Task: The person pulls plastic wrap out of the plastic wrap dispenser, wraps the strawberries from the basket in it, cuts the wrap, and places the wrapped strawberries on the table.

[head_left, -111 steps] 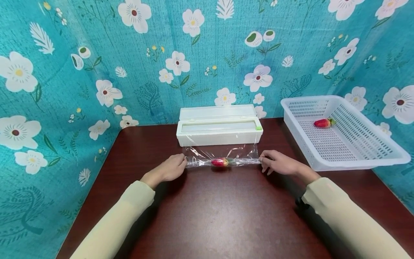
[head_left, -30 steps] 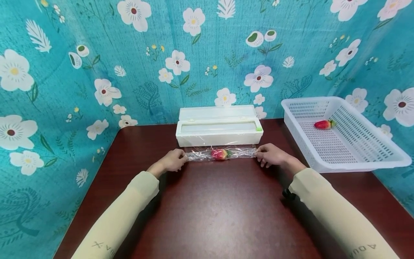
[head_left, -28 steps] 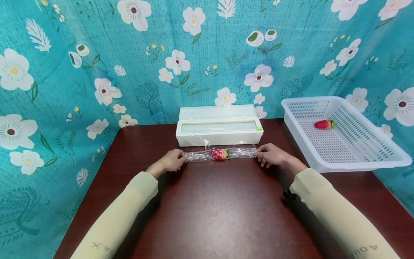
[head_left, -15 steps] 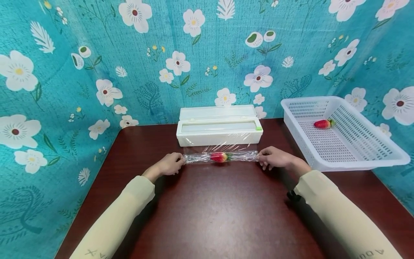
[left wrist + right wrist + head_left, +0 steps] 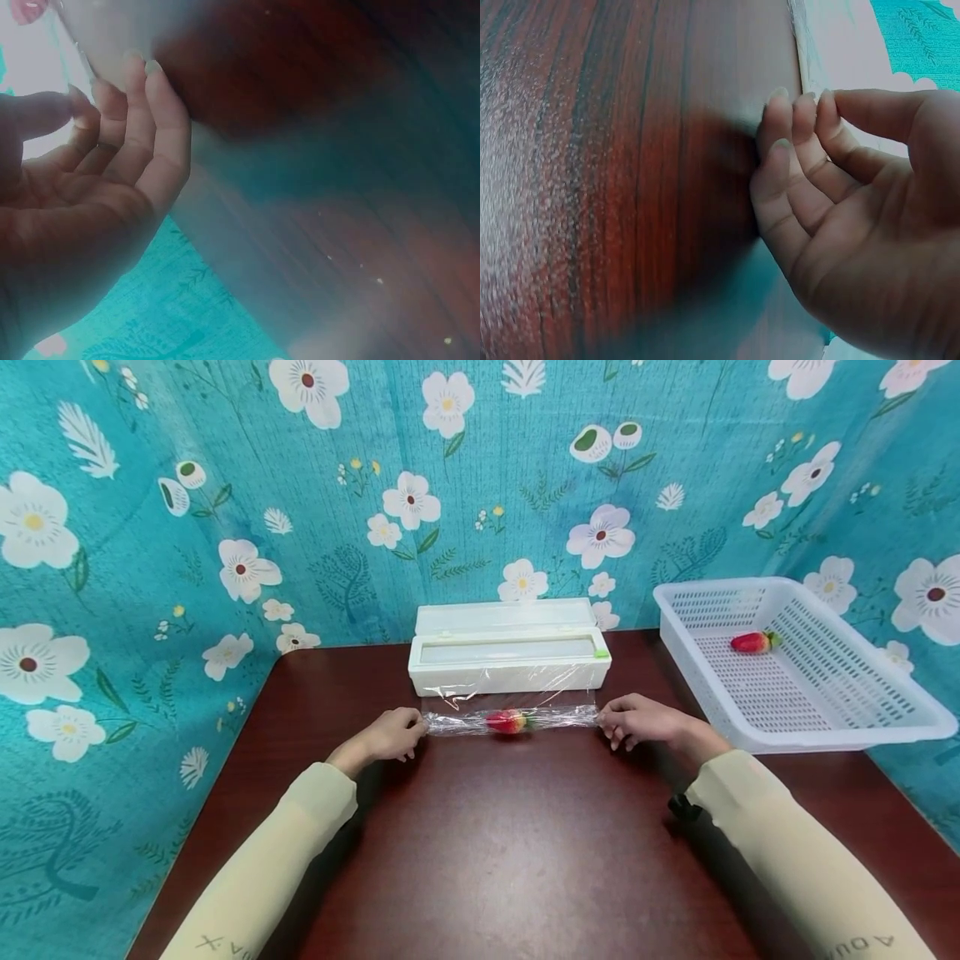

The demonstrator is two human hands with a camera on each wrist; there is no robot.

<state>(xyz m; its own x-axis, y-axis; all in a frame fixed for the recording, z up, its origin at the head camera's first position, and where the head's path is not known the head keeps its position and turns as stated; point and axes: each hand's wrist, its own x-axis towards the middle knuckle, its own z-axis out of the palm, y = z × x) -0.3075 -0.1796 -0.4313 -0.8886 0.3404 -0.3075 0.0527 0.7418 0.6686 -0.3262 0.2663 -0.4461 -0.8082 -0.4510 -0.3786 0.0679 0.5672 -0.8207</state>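
Note:
In the head view, a red toy-like strawberry (image 5: 507, 722) lies within a twisted band of clear cling film (image 5: 564, 717) just in front of the white cling film dispenser (image 5: 510, 678). My left hand (image 5: 392, 734) pinches the band's left end between thumb and index finger. At the right end, my right hand (image 5: 637, 722) pinches the film the same way, other fingers loosely curled. A sheet of film runs from the band up to the dispenser's front. Both wrist views show the thumb and index finger meeting, left hand (image 5: 112, 165) and right hand (image 5: 855, 187).
The dispenser's lid (image 5: 506, 616) is raised, with a green slider (image 5: 602, 654) at its right. A white slotted basket (image 5: 825, 742) stands at the right, holding another strawberry (image 5: 752, 642). Dark brown table (image 5: 480, 852); teal floral cloth (image 5: 480, 485) behind.
A second ago the band lay close against the dispenser; both hands have since drawn it slightly back, and film shows stretched between again. The strawberry has turned within the film.

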